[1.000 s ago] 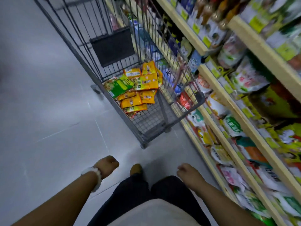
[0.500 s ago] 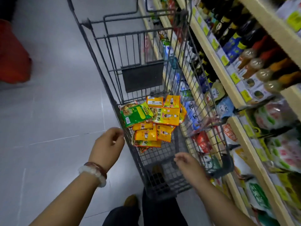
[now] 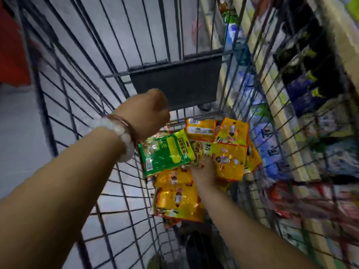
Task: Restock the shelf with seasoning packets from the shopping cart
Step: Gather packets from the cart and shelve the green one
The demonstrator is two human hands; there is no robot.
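The seasoning packets (image 3: 229, 158) lie in a loose, overlapping heap on the wire floor of the shopping cart (image 3: 108, 191), toward its far end below the dark panel (image 3: 176, 82). Most packets are glossy yellow-orange; one green packet (image 3: 167, 154) lies on top at the heap's left side. Creases and glare show on the wrappers.

The right hand (image 3: 204, 171) reaches down into the heap, its fingers going under the edge of a yellow packet at the heap's middle; whether they have closed on it cannot be told. The left hand (image 3: 149, 113) hovers above the heap's left side with fingers curled loosely, holding nothing. A white bead bracelet (image 3: 120, 136) sits on that wrist.

Nearer than the heap, the cart floor is bare wire. The shelf (image 3: 291, 144), stocked with blurred goods, runs just beside the cart's right wall
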